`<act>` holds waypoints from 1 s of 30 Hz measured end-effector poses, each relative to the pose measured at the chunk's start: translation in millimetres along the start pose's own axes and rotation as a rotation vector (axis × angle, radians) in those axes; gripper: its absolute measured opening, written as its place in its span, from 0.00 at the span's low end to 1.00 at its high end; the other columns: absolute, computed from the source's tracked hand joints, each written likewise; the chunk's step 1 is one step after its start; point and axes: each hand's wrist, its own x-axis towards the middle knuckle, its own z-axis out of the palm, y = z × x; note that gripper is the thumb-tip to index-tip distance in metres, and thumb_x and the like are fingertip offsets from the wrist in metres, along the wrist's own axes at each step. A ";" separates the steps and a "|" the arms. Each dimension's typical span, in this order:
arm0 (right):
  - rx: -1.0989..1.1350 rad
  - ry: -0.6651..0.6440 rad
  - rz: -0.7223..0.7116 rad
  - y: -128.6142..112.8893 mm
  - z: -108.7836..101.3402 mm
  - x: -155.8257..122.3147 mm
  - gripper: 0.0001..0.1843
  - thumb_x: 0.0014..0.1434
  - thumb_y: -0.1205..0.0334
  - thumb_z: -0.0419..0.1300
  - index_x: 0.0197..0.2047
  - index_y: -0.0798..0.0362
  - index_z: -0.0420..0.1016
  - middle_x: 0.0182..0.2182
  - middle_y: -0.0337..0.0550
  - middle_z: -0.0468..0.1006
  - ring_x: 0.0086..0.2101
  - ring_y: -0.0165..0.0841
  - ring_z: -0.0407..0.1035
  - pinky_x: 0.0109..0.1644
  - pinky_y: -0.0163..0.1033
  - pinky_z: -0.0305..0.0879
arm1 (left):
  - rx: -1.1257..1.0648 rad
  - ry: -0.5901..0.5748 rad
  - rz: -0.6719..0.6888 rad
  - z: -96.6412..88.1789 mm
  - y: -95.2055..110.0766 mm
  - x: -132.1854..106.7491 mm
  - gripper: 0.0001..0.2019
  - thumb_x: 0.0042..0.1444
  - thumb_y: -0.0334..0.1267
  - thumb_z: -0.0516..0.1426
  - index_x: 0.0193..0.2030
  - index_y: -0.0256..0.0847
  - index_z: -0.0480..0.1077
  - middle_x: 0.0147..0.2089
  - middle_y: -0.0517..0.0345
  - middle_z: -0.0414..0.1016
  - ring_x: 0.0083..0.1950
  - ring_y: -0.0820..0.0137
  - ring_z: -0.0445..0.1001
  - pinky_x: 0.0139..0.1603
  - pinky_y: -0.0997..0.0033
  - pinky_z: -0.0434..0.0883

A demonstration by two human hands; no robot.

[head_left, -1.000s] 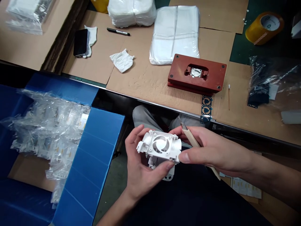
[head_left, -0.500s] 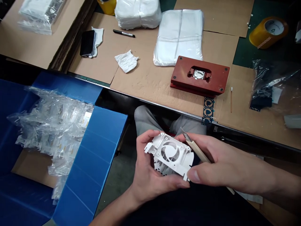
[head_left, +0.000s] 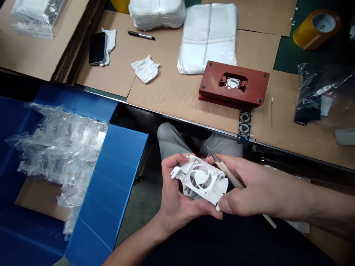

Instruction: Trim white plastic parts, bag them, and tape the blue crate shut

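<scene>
My left hand [head_left: 177,195] cradles a white moulded plastic housing [head_left: 200,179] with a round, bladed fan opening and several screw bosses. My right hand [head_left: 263,194] grips a wooden-handled craft knife [head_left: 232,176] between its fingers, with the small metal blade near the housing's upper edge. The right thumb presses on the housing's lower corner. The housing's underside is mostly hidden by my left palm.
To the left stands an open blue corrugated box [head_left: 111,177] filled with transparent bagged parts [head_left: 61,147]. Ahead, a cardboard-covered bench holds a red metal jig [head_left: 234,84], white bagged packs [head_left: 208,37], a phone [head_left: 97,48], a marker [head_left: 141,35], and tissue [head_left: 145,69].
The white housing has turned in my hands, with its fan face tilted more toward the camera than a second ago. The knife has shifted along with my right hand, its blade nearer the housing's upper edge.
</scene>
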 end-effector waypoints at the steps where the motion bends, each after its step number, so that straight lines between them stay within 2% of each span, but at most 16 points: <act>1: 0.010 -0.008 -0.006 0.2 0.0 0.5 0.22 0.43 0.63 0.69 0.41 0.51 0.68 0.32 0.36 0.71 0.32 0.30 0.59 0.33 0.35 0.55 | -0.005 0.000 -0.004 0.0 -1.5 -0.1 0.43 0.29 0.54 0.76 0.53 0.51 0.63 0.52 0.58 0.71 0.49 0.66 0.77 0.51 0.67 0.77; 6: 0.051 -0.085 -0.065 1.4 -0.5 2.4 0.17 0.47 0.66 0.67 0.40 0.53 0.67 0.32 0.35 0.69 0.33 0.29 0.58 0.34 0.34 0.54 | -0.034 0.013 -0.024 2.0 -3.3 1.4 0.43 0.28 0.53 0.77 0.51 0.49 0.64 0.51 0.58 0.73 0.47 0.66 0.79 0.48 0.68 0.78; 9: 0.089 -0.079 -0.096 3.0 -1.3 4.2 0.19 0.48 0.64 0.67 0.43 0.53 0.67 0.35 0.36 0.70 0.35 0.31 0.59 0.36 0.35 0.55 | -0.070 0.017 -0.011 4.1 0.4 4.7 0.41 0.29 0.52 0.77 0.50 0.48 0.64 0.50 0.58 0.74 0.47 0.63 0.81 0.47 0.66 0.79; 12: 0.091 -0.105 -0.134 2.3 -1.4 6.3 0.17 0.49 0.62 0.67 0.41 0.53 0.68 0.34 0.36 0.70 0.35 0.31 0.59 0.36 0.35 0.56 | -0.079 0.015 0.013 4.5 2.7 7.8 0.41 0.30 0.50 0.77 0.50 0.48 0.65 0.50 0.58 0.74 0.47 0.64 0.81 0.48 0.67 0.79; 14: 0.075 -0.122 -0.132 0.7 -1.2 7.2 0.15 0.48 0.63 0.67 0.38 0.53 0.68 0.33 0.36 0.69 0.34 0.30 0.58 0.36 0.35 0.55 | -0.081 0.012 0.030 3.9 2.8 8.9 0.41 0.30 0.49 0.77 0.51 0.47 0.65 0.50 0.59 0.74 0.47 0.66 0.81 0.48 0.69 0.79; 18: 0.074 -0.101 -0.110 -0.9 -1.6 7.9 0.17 0.47 0.64 0.67 0.40 0.52 0.67 0.33 0.35 0.70 0.34 0.30 0.58 0.37 0.35 0.55 | -0.086 -0.001 0.035 2.9 1.8 8.9 0.40 0.31 0.48 0.77 0.51 0.47 0.65 0.50 0.59 0.74 0.48 0.67 0.81 0.48 0.70 0.78; 26: 0.102 -0.089 -0.098 1.4 -0.6 9.9 0.17 0.46 0.67 0.66 0.39 0.52 0.67 0.32 0.34 0.69 0.32 0.29 0.57 0.34 0.34 0.53 | -0.055 0.011 -0.045 1.2 -1.7 5.4 0.41 0.31 0.50 0.77 0.51 0.49 0.64 0.51 0.59 0.72 0.47 0.67 0.79 0.48 0.69 0.77; 30: 0.091 -0.084 -0.101 2.4 -1.9 10.2 0.17 0.47 0.66 0.66 0.40 0.53 0.67 0.32 0.35 0.69 0.33 0.29 0.57 0.34 0.34 0.54 | -0.066 -0.004 -0.037 0.9 -2.6 6.4 0.41 0.31 0.48 0.77 0.51 0.49 0.64 0.51 0.59 0.73 0.47 0.67 0.80 0.47 0.70 0.77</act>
